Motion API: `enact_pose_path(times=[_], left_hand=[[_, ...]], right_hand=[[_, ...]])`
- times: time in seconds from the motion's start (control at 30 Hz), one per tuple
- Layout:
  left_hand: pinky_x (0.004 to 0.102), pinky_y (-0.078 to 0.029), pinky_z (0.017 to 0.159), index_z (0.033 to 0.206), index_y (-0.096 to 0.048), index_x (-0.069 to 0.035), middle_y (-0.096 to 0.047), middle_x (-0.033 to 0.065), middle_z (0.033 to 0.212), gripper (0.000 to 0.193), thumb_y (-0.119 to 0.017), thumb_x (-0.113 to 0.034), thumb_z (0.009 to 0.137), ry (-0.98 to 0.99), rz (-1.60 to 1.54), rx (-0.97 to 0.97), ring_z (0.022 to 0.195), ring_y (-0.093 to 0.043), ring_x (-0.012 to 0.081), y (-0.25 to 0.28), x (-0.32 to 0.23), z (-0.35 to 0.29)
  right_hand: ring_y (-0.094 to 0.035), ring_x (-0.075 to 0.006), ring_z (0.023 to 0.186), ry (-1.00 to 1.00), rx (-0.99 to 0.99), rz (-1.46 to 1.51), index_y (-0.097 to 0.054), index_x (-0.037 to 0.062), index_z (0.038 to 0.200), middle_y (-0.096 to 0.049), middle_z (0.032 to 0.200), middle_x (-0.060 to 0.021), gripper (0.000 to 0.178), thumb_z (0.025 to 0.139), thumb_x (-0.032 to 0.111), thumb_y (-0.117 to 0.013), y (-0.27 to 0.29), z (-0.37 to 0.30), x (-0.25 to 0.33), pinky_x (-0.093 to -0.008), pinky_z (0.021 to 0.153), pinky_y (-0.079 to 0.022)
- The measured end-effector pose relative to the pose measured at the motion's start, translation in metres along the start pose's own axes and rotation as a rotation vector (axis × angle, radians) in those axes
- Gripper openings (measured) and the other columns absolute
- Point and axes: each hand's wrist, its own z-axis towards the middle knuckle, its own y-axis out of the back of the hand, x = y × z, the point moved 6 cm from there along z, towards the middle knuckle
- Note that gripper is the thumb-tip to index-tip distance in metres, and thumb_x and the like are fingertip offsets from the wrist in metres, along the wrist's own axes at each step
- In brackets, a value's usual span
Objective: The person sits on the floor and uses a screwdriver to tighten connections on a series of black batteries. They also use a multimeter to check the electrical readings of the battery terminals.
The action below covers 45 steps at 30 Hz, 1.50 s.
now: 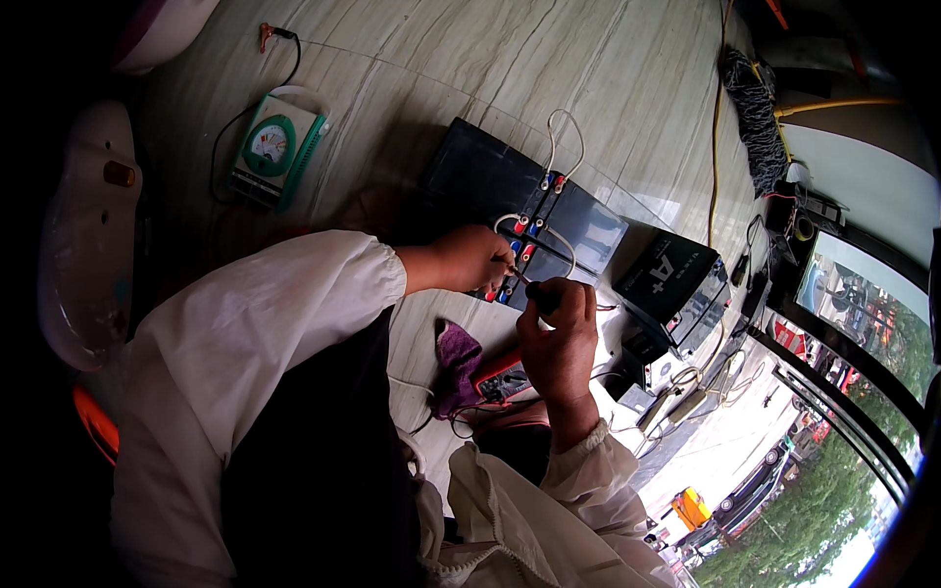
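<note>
The left hand (470, 257) rested, fingers curled, on the near edge of the flat black rectangular battery pack (529, 211) lying on the pale wood-grain floor (608, 69), touching its row of red and blue terminals (517, 257). The right hand (561, 328) was clenched around a dark-handled tool (541, 291) (probably a screwdriver), its thin tip at those terminals. A purple cloth (456, 363) and a red multimeter (502, 377) lay just below, and a green-faced analogue meter (274, 147) sat well apart.

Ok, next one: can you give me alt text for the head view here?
Seen from above, a person's left hand and right hand, the right gripping a tool with a dark handle, work at the red and blue terminals of a row of black batteries joined by white wires on a pale floor. A green dial meter lies apart to the left.
</note>
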Motion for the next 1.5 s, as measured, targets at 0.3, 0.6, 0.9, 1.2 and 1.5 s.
enact_pose_path(times=[0.3,0.6,0.9,1.2,1.5], left_hand=[[0.0277,-0.054,0.059,0.099,-0.066,0.003,-0.071,0.0083,0.078,0.016,-0.055,-0.007,0.094,0.003,-0.045,-0.010,0.064,-0.067,0.0123,0.000,0.001,0.000],[0.0273,-0.054,0.061,0.104,-0.066,0.003,-0.071,0.0081,0.083,0.018,-0.054,-0.007,0.095,0.024,-0.076,0.002,0.069,-0.067,0.0118,-0.001,0.005,0.002],[0.0267,-0.054,0.065,0.108,-0.067,0.002,-0.071,0.0056,0.093,0.017,-0.057,-0.009,0.097,0.037,-0.164,-0.016,0.076,-0.067,0.0115,-0.002,0.008,0.002],[0.0357,-0.056,0.067,0.105,-0.067,-0.007,-0.067,0.0068,0.095,0.019,-0.069,-0.014,0.088,-0.438,0.564,-0.061,0.082,-0.068,0.0208,-0.005,-0.012,-0.015],[0.0439,-0.056,0.067,0.089,-0.061,-0.008,-0.060,0.0085,0.096,0.015,-0.070,-0.016,0.080,-0.368,0.898,-0.114,0.082,-0.068,0.0286,-0.031,-0.028,-0.015]], right_hand=[[-0.064,-0.0350,0.087,-0.002,0.004,0.040,-0.056,0.0031,0.105,-0.059,0.099,-0.0160,0.028,0.080,0.000,-0.068,-0.002,-0.001,-0.003,-0.0422,0.073,-0.055],[-0.067,-0.0335,0.089,-0.020,0.022,0.013,-0.056,0.0030,0.105,-0.059,0.101,-0.0162,0.028,0.080,0.000,-0.069,-0.003,0.000,-0.002,-0.0406,0.077,-0.057],[-0.064,-0.0339,0.088,-0.005,-0.029,-0.018,-0.057,0.0036,0.106,-0.060,0.098,-0.0153,0.029,0.081,-0.001,-0.070,-0.005,-0.001,-0.006,-0.0414,0.076,-0.054],[-0.063,-0.0149,0.077,-0.802,-0.224,1.281,-0.058,0.0030,0.108,-0.067,0.096,-0.0084,0.018,0.094,0.012,-0.065,-0.004,-0.045,-0.090,-0.0270,0.070,-0.051],[-0.065,-0.0243,0.070,-0.666,0.001,0.352,-0.061,-0.0006,0.105,-0.067,0.080,-0.0122,0.026,0.090,0.020,-0.068,-0.025,-0.048,-0.110,-0.0359,0.066,-0.051]])
